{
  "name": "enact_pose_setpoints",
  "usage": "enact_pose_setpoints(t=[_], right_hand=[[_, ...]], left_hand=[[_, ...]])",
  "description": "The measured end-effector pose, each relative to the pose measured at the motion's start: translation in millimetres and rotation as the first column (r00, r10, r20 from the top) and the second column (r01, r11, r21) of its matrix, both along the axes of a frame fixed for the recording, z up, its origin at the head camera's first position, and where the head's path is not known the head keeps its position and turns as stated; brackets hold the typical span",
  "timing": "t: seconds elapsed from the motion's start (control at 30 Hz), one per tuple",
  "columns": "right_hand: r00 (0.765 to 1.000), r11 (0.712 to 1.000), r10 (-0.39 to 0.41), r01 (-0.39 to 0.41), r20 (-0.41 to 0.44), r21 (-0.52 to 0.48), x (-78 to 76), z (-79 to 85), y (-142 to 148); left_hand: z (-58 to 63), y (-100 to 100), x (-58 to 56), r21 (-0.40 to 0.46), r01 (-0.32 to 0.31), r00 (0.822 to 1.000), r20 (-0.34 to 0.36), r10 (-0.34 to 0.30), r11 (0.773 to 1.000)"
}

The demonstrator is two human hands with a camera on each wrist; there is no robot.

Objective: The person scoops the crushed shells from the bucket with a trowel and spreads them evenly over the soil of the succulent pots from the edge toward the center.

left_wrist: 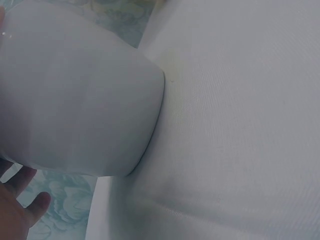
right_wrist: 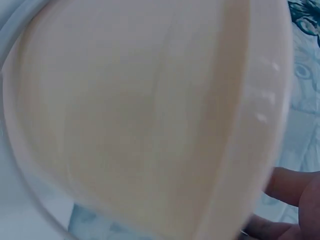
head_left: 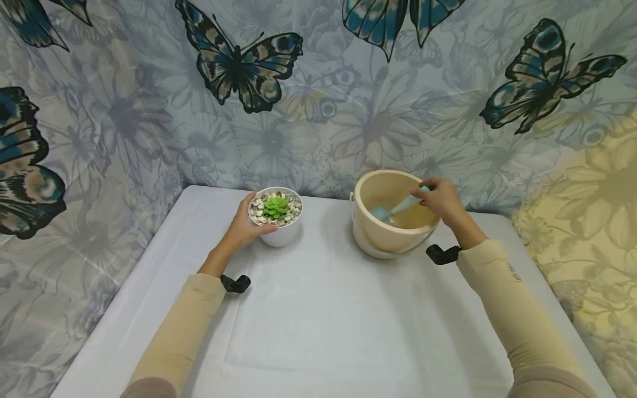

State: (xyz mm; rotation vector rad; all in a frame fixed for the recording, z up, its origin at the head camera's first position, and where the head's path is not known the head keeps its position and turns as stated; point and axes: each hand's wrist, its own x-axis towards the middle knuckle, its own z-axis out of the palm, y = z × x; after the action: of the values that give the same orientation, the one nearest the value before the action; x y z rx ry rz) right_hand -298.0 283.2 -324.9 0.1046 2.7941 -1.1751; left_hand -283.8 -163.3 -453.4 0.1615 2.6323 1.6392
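A white pot [head_left: 283,235] with a green succulent [head_left: 276,207] set in pale pebbles stands on the table's left side. My left hand [head_left: 243,225] grips it around the rim, thumb in front and fingers on the far left side. The left wrist view shows the pot's smooth wall [left_wrist: 80,95] and its base on the cloth. My right hand [head_left: 442,202] holds a light blue toy shovel [head_left: 404,207] by its handle. The shovel's blade is down inside a cream bucket [head_left: 390,242]. The bucket's outer wall [right_wrist: 120,110] fills the right wrist view and hides the shovel there.
A white cloth covers the table [head_left: 318,320]. Behind it hangs a curtain [head_left: 323,138] with butterflies and flowers, close to the table's back edge. The bucket's handle [head_left: 352,207] hangs down against its side.
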Motion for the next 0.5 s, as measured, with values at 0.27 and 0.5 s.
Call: enact_pose_setpoints(t=[0.27,0.5], right_hand=[[0.999,0.991,0.031,-0.030,-0.008,0.133,11.4,9.2,3],[0.993,0.977,0.072,-0.053,-0.089,0.205,22.0,11.5,4]], left_hand=[[0.4,-5,4.0,-0.020,0.008,1.000,0.026,-0.008,1.000],[12.6,-9,0.1,-0.036,0.039,0.997,0.069,-0.036,0.999]])
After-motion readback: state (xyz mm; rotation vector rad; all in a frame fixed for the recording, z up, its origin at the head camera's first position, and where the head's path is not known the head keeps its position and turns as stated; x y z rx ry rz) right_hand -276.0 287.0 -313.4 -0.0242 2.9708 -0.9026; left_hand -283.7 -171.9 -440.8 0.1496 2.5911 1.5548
